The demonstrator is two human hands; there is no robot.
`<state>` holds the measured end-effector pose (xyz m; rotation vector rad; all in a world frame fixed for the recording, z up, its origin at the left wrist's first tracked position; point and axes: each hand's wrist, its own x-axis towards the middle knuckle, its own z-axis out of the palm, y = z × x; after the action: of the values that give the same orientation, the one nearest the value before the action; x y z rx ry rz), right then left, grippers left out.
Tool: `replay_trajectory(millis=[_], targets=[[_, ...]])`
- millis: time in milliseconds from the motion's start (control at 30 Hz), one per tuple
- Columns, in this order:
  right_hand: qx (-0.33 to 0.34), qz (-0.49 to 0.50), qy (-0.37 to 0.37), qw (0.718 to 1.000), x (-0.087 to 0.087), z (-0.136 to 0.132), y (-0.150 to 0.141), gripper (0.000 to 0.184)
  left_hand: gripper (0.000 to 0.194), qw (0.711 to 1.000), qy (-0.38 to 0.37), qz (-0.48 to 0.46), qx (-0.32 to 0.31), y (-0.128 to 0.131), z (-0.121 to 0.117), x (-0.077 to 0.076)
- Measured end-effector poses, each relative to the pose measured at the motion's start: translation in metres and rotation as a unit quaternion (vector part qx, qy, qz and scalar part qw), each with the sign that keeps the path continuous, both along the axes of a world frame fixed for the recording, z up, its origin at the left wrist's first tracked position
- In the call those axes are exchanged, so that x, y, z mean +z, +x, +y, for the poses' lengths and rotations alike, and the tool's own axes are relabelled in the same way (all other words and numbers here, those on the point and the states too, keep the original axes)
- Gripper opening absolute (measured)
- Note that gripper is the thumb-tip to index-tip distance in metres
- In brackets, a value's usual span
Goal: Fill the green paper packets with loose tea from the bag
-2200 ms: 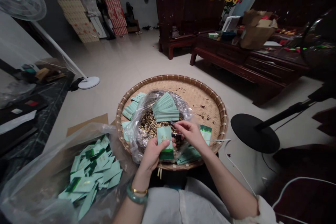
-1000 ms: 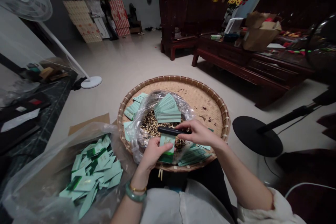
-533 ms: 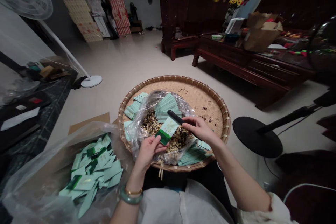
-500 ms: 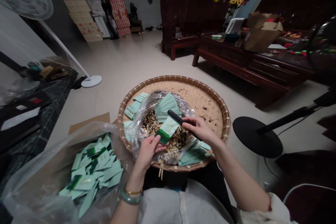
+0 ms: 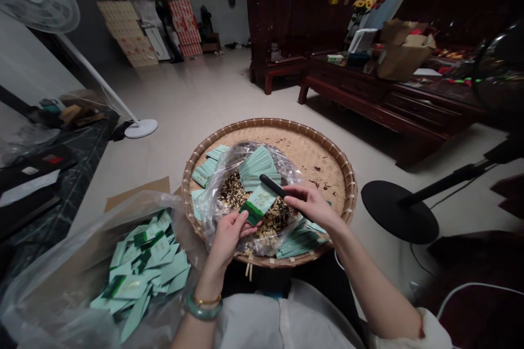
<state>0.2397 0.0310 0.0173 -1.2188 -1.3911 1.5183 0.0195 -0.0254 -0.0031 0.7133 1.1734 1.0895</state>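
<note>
My left hand (image 5: pixel 230 232) pinches the lower end of a mint-and-green sachet (image 5: pixel 257 203) between thumb and fingers. My right hand (image 5: pixel 311 204) is closed round a long black handheld tool (image 5: pixel 273 185), whose exact kind I cannot make out; it lies across the sachet's upper end. Beneath both is an open clear plastic bag (image 5: pixel 213 196) of mixed dark and pale dry bits (image 5: pixel 234 192). A fanned stack of sachets (image 5: pixel 258 163) rests on this mix. The bag sits in a round woven bamboo tray (image 5: pixel 327 158), with more sachets (image 5: pixel 301 241) by its near rim.
On my left, a large clear bag (image 5: pixel 53 283) holds many loose green sachets (image 5: pixel 141 270). A white standing fan (image 5: pixel 141 128) is beyond it. A black round stand base (image 5: pixel 399 211) is at right, near a dark wooden table (image 5: pixel 385 103) bearing a paper bag (image 5: pixel 403 54).
The view has shifted slightly. Both hands keep their hold, with the black tool still across the sachet's upper end.
</note>
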Motion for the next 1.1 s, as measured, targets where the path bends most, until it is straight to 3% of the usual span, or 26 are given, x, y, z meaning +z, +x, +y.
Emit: replay_trajectory(millis=[133, 300, 467, 1100], targets=[[-0.023, -0.017, 0.028, 0.999, -0.002, -0.001, -0.004, 0.045, 0.043, 1.0, -0.002, 0.009, -0.002, 0.001, -0.001, 0.001], [0.014, -0.001, 0.003, 1.0, -0.002, -0.001, -0.001, 0.046, 0.042, 1.0, 0.0, 0.009, 0.003, -0.001, -0.001, 0.002], [-0.02, 0.007, 0.0, 1.0, -0.005, -0.001, -0.002, 0.044, 0.043, 1.0, 0.003, 0.012, -0.003, -0.001, 0.0, 0.001], [-0.022, 0.009, 0.017, 1.0, -0.011, -0.002, 0.0, 0.043, 0.042, 1.0, -0.004, 0.018, -0.003, -0.004, -0.001, 0.003]])
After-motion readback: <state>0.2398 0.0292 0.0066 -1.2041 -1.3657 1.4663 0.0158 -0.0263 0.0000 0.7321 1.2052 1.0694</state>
